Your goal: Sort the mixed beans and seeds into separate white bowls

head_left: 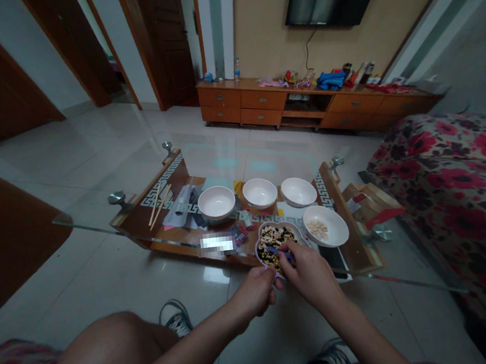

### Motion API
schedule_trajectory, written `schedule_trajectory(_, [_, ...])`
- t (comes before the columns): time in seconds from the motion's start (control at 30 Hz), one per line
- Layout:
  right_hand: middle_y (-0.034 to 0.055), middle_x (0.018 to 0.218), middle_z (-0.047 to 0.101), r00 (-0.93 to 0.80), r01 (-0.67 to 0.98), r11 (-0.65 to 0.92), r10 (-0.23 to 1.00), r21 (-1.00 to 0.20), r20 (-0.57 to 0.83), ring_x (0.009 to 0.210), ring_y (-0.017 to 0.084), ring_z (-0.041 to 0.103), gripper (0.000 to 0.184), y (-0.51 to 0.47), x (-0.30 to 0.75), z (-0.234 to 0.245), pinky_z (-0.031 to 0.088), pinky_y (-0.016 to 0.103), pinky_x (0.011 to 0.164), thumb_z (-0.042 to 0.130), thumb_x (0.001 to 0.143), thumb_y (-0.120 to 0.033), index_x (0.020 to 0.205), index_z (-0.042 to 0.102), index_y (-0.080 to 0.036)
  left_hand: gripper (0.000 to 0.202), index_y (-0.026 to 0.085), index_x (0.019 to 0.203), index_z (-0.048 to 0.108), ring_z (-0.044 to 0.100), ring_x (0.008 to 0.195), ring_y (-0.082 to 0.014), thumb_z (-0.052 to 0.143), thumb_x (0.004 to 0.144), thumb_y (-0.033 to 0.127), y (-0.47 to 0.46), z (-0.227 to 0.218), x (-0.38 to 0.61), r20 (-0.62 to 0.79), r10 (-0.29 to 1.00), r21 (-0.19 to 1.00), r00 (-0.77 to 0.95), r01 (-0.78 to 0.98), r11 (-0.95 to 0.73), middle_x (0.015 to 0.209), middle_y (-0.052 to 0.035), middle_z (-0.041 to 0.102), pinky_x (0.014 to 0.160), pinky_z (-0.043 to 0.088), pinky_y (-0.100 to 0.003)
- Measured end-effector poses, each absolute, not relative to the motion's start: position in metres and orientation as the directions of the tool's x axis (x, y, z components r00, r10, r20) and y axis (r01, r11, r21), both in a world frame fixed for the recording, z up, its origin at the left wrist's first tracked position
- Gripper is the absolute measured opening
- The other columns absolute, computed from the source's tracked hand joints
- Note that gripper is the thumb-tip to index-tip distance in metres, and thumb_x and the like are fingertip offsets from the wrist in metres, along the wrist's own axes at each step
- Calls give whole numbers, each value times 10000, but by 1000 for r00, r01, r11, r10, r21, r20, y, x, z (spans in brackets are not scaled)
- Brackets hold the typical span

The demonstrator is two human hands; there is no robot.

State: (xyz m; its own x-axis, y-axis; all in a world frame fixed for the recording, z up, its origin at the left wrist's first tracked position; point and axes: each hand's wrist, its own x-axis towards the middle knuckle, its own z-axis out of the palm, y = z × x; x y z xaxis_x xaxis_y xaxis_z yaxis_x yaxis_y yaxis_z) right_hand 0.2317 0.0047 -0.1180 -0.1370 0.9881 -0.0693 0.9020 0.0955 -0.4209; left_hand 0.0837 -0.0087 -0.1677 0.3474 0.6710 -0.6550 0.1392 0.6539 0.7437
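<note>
Blue pick (279, 252) pinched in our right hand (308, 273), left hand (253, 292) curled against the bean dish (259, 251) (best steady its rim), we should lift gently

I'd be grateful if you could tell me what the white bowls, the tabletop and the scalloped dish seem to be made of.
The white bowls look like glazed ceramic, judging by their glossy sheen. The tabletop looks like clear glass, since the floor shows through it. The scalloped dish looks like smooth plastic or melamine; the look leaves that open.
</note>
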Motion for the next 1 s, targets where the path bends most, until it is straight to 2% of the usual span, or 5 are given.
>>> schedule_trajectory(0.2, [61,859,726,-183,892,152,982,-426,-33,774,196,678,228,4,235,-121,398,270,655,453,930,-312,968,649,-203,470,191,799,523,258,307,-80,295,944,575,-11,-164,84,-647,676,752,354,145,644,428,56,418,371,156,-206])
schedule_trajectory(0.5, [55,819,740,-156,906,208,974,-370,165,707,183,687,264,7,262,-118,436,260,634,444,935,-334,1001,668,-212,501,197,776,512,233,323,-73,294,929,621,-9,-156,87,-641,672,755,372,144,640,426,63,389,390,147,-201])
schedule_trajectory(0.7, [45,767,733,45,941,36,972,-337,229,662,186,680,259,18,298,-101,393,252,566,495,913,-390,983,680,-223,479,198,780,511,217,310,-75,284,935,591,-8,-159,88,-633,671,762,385,157,628,427,65,387,380,146,-202])
schedule_trajectory(0.9, [71,752,732,271,950,-226,939,-215,210,637,206,665,258,19,315,-92,352,265,554,519,901,-392,1000,685,-221,488,198,781,503,216,297,-69,269,938,596,-8,-161,88,-648,663,751,376,167,639,432,66,400,378,146,-198])
schedule_trajectory(1.0, [74,747,728,322,938,-284,926,-196,197,627,205,655,265,19,314,-89,341,265,552,518,904,-397,1018,681,-221,486,198,782,507,220,297,-72,269,939,590,-8,-160,88,-647,663,752,377,169,637,430,63,406,373,143,-201])
